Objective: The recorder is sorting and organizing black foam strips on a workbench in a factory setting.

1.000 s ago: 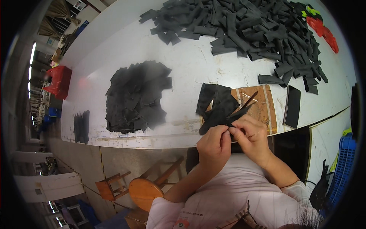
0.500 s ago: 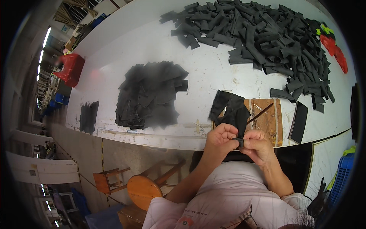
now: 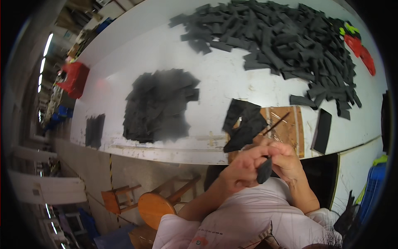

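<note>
Currently, the dark fabric piece (image 3: 264, 171) sits between my two hands, its free end pointing down toward my shirt; half a second ago it extended away from me, toward the wooden board (image 3: 295, 135). My left hand (image 3: 243, 167) is curled around the piece. My right hand (image 3: 287, 161) is bent in against it with the fingers folded (its fingertips are hidden, so I cannot tell whether they also pinch the fabric). The two hands now overlap, where previously they faced each other across the work. I judge this reversal to mean that the piece is being turned or worked through, and that its handling is unfinished. The loose dark pieces (image 3: 248, 124) and thin stick (image 3: 277, 123) remain at the board.
</note>
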`<state>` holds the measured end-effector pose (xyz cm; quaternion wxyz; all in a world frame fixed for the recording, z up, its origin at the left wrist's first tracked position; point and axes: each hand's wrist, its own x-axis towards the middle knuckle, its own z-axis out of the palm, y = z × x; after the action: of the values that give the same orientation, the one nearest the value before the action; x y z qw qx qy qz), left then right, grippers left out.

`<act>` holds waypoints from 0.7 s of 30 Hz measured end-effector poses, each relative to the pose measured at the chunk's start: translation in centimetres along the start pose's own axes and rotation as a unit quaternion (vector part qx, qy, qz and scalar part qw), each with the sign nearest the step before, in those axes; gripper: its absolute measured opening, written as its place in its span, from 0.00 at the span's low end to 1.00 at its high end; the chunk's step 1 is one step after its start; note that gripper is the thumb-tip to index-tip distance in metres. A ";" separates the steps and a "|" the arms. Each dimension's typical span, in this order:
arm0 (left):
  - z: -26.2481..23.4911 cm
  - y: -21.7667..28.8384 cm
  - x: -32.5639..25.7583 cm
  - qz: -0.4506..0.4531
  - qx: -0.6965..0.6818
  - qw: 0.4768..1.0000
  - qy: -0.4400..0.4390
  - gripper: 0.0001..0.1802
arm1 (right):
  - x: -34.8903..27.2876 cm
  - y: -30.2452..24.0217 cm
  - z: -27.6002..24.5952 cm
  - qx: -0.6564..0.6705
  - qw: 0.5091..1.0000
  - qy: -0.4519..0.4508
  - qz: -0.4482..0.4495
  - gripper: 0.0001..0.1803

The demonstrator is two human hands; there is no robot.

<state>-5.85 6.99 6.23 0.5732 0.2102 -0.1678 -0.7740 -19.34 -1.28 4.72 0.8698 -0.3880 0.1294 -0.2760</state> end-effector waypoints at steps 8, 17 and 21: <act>2.5 0.3 3.3 0.388 0.627 0.659 0.151 0.15 | 0.0 -4.7 1.4 -0.384 0.905 0.103 -0.149 0.05; 3.4 5.0 5.7 0.090 -0.174 0.970 -0.145 0.16 | 4.3 -9.9 1.4 -0.289 0.955 0.064 0.015 0.11; -0.5 3.1 6.7 0.029 -0.244 0.968 0.048 0.17 | 5.0 -5.4 -3.6 -0.145 0.980 0.068 0.118 0.12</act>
<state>-4.73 -0.30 6.43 0.6363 0.0959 0.0476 -0.7640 -18.89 -9.25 6.29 0.8200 -0.4722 0.2720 -0.1752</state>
